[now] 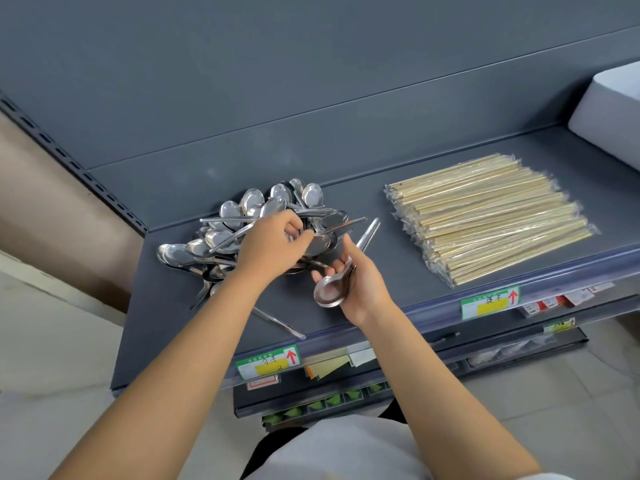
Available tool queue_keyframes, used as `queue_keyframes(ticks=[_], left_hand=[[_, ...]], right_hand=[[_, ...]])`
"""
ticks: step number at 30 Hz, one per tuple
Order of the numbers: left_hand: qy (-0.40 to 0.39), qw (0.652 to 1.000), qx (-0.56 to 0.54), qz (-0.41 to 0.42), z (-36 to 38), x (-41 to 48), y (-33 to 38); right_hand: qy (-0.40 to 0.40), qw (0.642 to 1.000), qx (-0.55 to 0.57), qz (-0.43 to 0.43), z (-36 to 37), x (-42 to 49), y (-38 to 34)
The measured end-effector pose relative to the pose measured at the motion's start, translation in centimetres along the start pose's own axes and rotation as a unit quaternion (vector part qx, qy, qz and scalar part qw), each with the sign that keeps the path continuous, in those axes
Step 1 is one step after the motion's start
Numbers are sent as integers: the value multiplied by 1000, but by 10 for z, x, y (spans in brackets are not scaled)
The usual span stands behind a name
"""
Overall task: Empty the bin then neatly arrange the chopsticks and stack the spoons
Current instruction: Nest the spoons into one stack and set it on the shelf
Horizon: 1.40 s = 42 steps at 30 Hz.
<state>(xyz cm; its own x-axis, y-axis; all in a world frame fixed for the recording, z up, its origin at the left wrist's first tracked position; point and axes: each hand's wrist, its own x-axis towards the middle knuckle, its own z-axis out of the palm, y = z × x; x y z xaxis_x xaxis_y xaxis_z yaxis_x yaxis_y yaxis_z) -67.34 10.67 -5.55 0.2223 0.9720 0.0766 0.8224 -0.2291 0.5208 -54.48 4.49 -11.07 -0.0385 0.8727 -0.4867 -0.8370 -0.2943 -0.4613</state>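
Holding, right hand (363,289): stacked spoons (329,291), fingers curled.
Left hand (273,244): pinches top spoon (318,244) on spoon pile (242,216).
Shelf (391,292): bare strip between spoon pile and chopsticks (491,216), reaching front edge.

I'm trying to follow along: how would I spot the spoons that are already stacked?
Start at the grey shelf, with wrapped chopsticks to the right and a loose spoon pile to the left. Between them, the right hand holds the stacked spoons: bowls nested together, not jumbled like the pile.
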Motion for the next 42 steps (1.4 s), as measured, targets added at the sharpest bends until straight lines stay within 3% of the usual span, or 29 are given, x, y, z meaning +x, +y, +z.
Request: queue_keyframes(ticks=[3,6,13,17,22,26,30,33,37,42], left_hand=[[-55,983,149,93,7,17,-10],[-123,979,145,71,12,26,-10],[-92,986,124,56,-2,24,-6],[-41,962,165,214,-26,12,15],[-134,930,107,324,-8,-17,24],[-109,942,60,312,20,-29,14],[-30,978,-80,192,19,-37,4],[11,985,-107,134,10,-36,-7],[47,991,69,106,-5,-26,-34],[-65,958,221,170,-7,-9,-42]], right_hand=[[9,1000,17,5,1,-3,-1],[9,999,34,13,1,-2,-2],[-13,1000,13,12,0,-3,-4],[-56,996,-56,46,-1,-4,-7],[-102,990,-70,69,2,-6,-8],[-82,991,-77,71,-1,-4,-6],[-54,997,-41,45,-6,-2,-5],[-45,998,-31,40,-4,-4,-4],[0,999,-21,44,-1,-5,-1],[19,999,-21,27,3,-6,2]])
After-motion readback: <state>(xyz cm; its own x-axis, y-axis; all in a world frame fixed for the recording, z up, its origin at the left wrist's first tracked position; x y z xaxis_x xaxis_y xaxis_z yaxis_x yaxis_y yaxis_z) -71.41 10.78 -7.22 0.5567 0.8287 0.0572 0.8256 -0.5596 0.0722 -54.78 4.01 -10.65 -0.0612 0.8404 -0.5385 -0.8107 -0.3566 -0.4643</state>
